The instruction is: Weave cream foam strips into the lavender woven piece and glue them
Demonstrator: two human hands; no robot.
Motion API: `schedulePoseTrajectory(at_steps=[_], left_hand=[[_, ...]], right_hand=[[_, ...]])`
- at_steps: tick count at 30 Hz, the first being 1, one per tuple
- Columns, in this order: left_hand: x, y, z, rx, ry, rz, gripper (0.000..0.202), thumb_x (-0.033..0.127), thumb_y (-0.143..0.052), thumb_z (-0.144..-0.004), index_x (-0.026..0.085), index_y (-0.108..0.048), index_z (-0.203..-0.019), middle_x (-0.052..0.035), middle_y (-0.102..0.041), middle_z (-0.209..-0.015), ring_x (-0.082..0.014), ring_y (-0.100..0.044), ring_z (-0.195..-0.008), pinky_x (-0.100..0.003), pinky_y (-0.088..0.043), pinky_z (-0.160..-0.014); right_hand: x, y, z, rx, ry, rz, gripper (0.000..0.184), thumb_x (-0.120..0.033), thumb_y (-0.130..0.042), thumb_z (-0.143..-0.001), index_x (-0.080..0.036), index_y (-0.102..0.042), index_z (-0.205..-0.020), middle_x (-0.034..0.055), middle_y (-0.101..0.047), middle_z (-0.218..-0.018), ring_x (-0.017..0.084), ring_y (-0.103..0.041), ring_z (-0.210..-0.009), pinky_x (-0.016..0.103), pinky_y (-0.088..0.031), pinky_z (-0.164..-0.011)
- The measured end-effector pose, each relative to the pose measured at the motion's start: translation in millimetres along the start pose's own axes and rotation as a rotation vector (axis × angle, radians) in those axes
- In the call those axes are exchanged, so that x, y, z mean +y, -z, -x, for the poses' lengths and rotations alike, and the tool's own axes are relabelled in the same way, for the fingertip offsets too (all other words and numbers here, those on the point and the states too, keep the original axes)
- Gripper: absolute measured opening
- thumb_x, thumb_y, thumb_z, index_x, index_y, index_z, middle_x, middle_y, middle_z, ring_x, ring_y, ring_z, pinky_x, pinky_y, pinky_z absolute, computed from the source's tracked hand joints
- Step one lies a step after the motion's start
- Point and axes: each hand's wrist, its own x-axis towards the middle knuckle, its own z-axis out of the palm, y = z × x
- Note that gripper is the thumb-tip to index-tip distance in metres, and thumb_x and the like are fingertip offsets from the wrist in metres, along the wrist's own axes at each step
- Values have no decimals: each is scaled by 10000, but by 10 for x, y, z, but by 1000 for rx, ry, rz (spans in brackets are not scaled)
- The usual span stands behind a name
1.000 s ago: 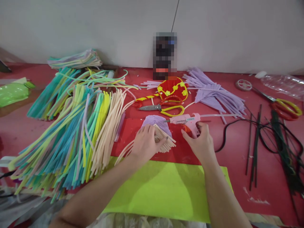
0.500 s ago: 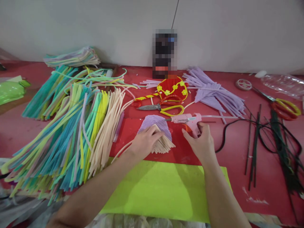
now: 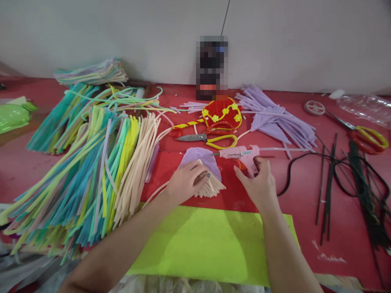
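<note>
Here, the left hand (image 3: 186, 179) bends palm-down over the fanned cream strips (image 3: 212, 186) and lilac piece (image 3: 198, 155), between the front and back edges of the red table (image 3: 301, 187); whether it pinches, I cannot tell. The right hand (image 3: 259, 181), thumb forward, holds the pink glue gun (image 3: 236, 152).

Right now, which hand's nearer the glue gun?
Right. The right hand holds the glue gun by its handle; the left hand touches cream strips left of its nozzle.
</note>
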Motion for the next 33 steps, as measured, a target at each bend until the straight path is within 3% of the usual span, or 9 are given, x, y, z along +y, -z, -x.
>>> schedulePoseTrajectory(at_steps=[7, 14, 25, 33], left_hand=[[1, 14, -13, 15, 107, 138, 43, 177, -546, -835, 193, -561, -799, -2, -604, -789, -124, -555, -689, -231, -434, -631], [-45, -7, -24, 12, 221, 218, 138, 91, -571, -734, 208, -531, -795, 51, -550, -670, -102, -525, -602, -212, -419, -581], [47, -2, -22, -36, 245, -9, 167, 74, -525, -743, 202, -492, -845, 2, -582, -761, -135, -553, -655, -251, -426, -591], [-23, 45, -33, 25, 338, 317, 184, 75, -556, -697, 206, -490, -809, 57, -557, -681, -83, -528, -584, -195, -433, -553]], right_hand=[[-57, 12, 43, 1, 40, 19, 609, -620, -613, -698, -212, -461, -1123, 113, -605, -1076, 261, -581, -921, 393, -461, -755], [-127, -13, 88, -17, 84, 28, 559, -594, -605, -706, -214, -468, -1093, 118, -616, -1054, 253, -580, -865, 381, -455, -707], [-123, -23, 93, -1, 116, 36, 546, -602, -580, -723, -215, -461, -1089, 114, -615, -1038, 250, -577, -863, 375, -456, -707], [-144, -23, 84, -15, 86, 43, 543, -570, -600, -694, -212, -467, -1080, 117, -628, -1038, 253, -592, -832, 377, -453, -688]])
